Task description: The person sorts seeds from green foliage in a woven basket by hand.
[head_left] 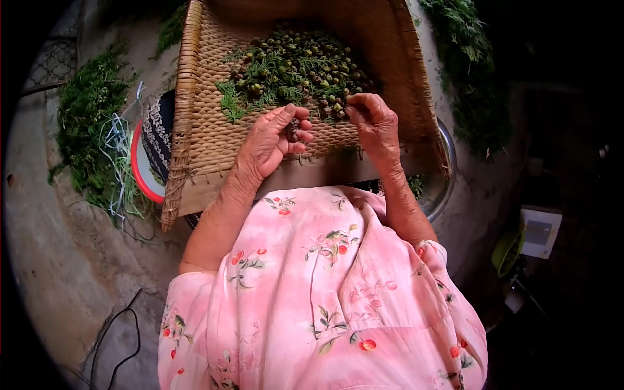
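A woven basket tray rests across my lap, with a pile of small green and brown cones and leafy sprigs in its middle. Just below the pile, my left hand is turned partly palm up, its fingers curled round several brown cones. To the right, my right hand is raised at the pile's lower right edge, thumb and forefinger pinched together. What they hold, if anything, is too small to make out. The two hands are apart.
Green branches lie on the floor at the left, beside pale plastic strings and a red-rimmed basin. More foliage is at the right. A metal basin's rim shows under the tray. A black cord lies lower left.
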`<action>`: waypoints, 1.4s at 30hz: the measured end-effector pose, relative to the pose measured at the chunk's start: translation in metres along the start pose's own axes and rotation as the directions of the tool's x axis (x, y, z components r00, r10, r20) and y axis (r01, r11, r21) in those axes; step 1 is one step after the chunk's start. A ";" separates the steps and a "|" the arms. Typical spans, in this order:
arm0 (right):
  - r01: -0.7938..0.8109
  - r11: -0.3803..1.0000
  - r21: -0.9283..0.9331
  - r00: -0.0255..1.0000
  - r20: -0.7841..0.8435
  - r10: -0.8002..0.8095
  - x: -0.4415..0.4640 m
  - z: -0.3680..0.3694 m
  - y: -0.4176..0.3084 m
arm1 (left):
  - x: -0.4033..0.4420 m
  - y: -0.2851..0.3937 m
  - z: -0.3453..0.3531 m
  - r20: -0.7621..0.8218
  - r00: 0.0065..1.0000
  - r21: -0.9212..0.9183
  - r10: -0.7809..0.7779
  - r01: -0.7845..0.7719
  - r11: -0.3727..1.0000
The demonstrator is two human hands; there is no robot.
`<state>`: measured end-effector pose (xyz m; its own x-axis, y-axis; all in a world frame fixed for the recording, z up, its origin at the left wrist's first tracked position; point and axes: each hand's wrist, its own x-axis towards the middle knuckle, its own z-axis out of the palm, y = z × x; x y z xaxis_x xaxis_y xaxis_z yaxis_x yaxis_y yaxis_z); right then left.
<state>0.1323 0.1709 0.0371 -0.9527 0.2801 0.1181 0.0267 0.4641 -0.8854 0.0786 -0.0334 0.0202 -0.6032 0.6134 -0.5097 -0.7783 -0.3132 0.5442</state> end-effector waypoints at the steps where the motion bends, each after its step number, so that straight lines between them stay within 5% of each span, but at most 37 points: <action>1: 0.059 0.993 -0.101 0.998 -0.033 -0.062 0.000 -0.003 0.007 | 0.000 0.000 0.000 -0.002 1.000 -0.006 0.000 0.000 1.000; 6: 0.112 0.959 -0.261 0.993 0.061 -0.099 -0.006 0.003 0.027 | 0.002 0.000 0.000 -0.006 1.000 -0.007 0.003 -0.003 1.000; 10: 0.109 0.963 -0.247 0.993 -0.021 -0.118 -0.006 0.006 0.028 | 0.000 0.002 0.001 -0.028 1.000 -0.017 -0.001 0.000 1.000; 13: -0.016 0.992 -0.125 0.995 -0.100 0.004 -0.008 0.002 0.015 | 0.001 0.000 0.001 -0.010 1.000 -0.042 0.007 -0.008 0.999; 14: -0.089 0.994 0.062 0.994 -0.063 0.093 -0.009 0.005 0.014 | 0.002 0.000 0.002 -0.019 1.000 -0.029 0.012 -0.013 1.000; 16: -0.219 0.928 0.302 0.976 0.078 0.205 -0.012 0.009 -0.002 | 0.002 0.000 0.005 -0.026 0.999 -0.013 0.018 -0.018 1.000; 19: -0.361 0.717 0.597 0.916 0.371 0.152 -0.011 0.010 -0.037 | 0.000 0.002 0.010 -0.039 0.999 -0.012 0.019 -0.019 1.000; 21: -0.339 0.785 0.519 0.923 0.344 0.171 -0.009 0.014 -0.028 | -0.001 0.002 0.009 -0.040 0.999 -0.008 0.019 -0.020 1.000; 22: -0.078 0.963 0.259 0.984 0.175 0.033 -0.007 0.016 -0.012 | -0.001 0.003 0.007 -0.041 0.999 -0.009 0.021 -0.021 1.000; 23: 0.166 0.984 -0.070 0.985 0.058 -0.162 -0.005 0.017 -0.001 | 0.000 0.003 0.003 -0.029 1.000 0.006 0.011 -0.011 1.000; 30: 0.136 0.898 -0.419 0.990 0.014 -0.143 -0.009 0.026 0.019 | 0.001 0.000 0.001 -0.029 0.999 0.039 0.020 -0.019 0.999; 34: 0.122 0.894 -0.431 0.991 -0.001 -0.135 -0.008 0.026 0.017 | 0.001 -0.001 0.001 -0.028 0.999 0.022 0.020 -0.020 1.000; 39: -0.155 0.988 -0.009 0.987 -0.050 0.154 -0.010 0.015 0.010 | 0.003 -0.001 0.000 -0.004 1.000 0.015 0.030 -0.030 0.999; 42: -0.116 0.987 0.111 0.990 -0.065 0.124 -0.012 0.020 0.010 | 0.002 0.000 0.001 -0.008 0.999 0.026 0.034 -0.034 0.999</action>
<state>0.1375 0.1555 0.0180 -0.9203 0.3895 0.0364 0.1036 0.3324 -0.9374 0.0777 -0.0311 0.0195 -0.6310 0.5968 -0.4957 -0.7524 -0.3148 0.5787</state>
